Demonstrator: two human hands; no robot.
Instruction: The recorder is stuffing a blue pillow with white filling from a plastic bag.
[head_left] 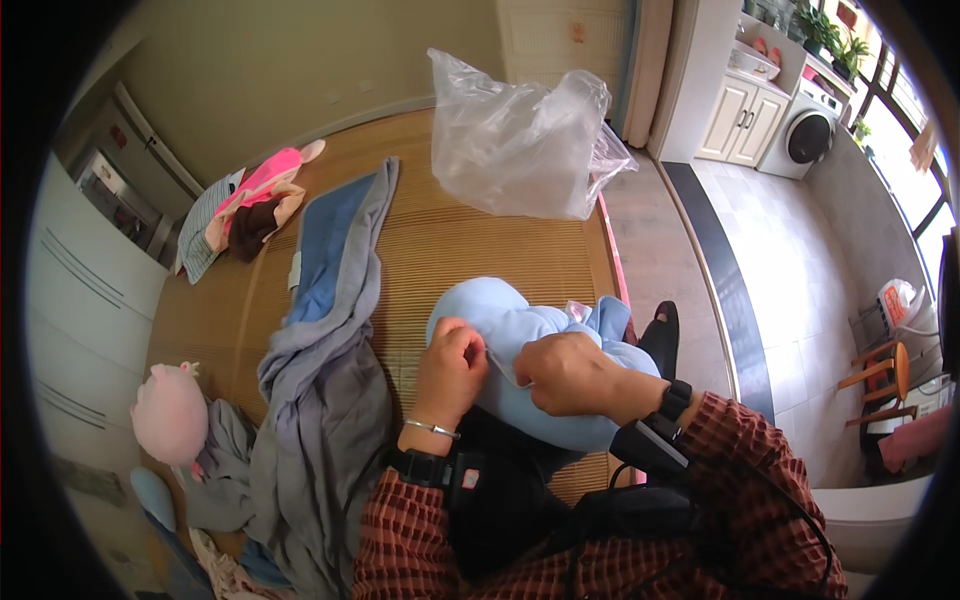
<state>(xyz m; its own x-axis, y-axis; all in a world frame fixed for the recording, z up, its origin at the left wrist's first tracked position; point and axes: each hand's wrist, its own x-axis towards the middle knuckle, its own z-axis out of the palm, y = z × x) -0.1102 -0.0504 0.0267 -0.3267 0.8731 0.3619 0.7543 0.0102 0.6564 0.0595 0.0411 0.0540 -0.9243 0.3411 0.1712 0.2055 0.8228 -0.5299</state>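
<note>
Got the pale blue plush toy (pixel 520 345) against my lap at the bed's edge. My left hand (pixel 452 365) steadies it while my right hand (pixel 568 372) has its grip pinching the fabric seam, so it stays put, clear plastic bag (pixel 520 145) lying behind

A crumpled clear plastic bag (pixel 525 140) stands at the far end of a woven bamboo mat (pixel 450 250). Left of the middle, a long grey blanket with a blue lining (pixel 325 340) trails from far to near across the mat. At the far left lies a doll in pink with dark hair (pixel 255 205) on a striped cloth (pixel 200 235). A pink plush toy (pixel 170 412) sits at the near left. Far right, a white washing machine (pixel 808 135) stands beside white cabinets (pixel 742 120); a wooden stool (pixel 880 372) is at the right.
</note>
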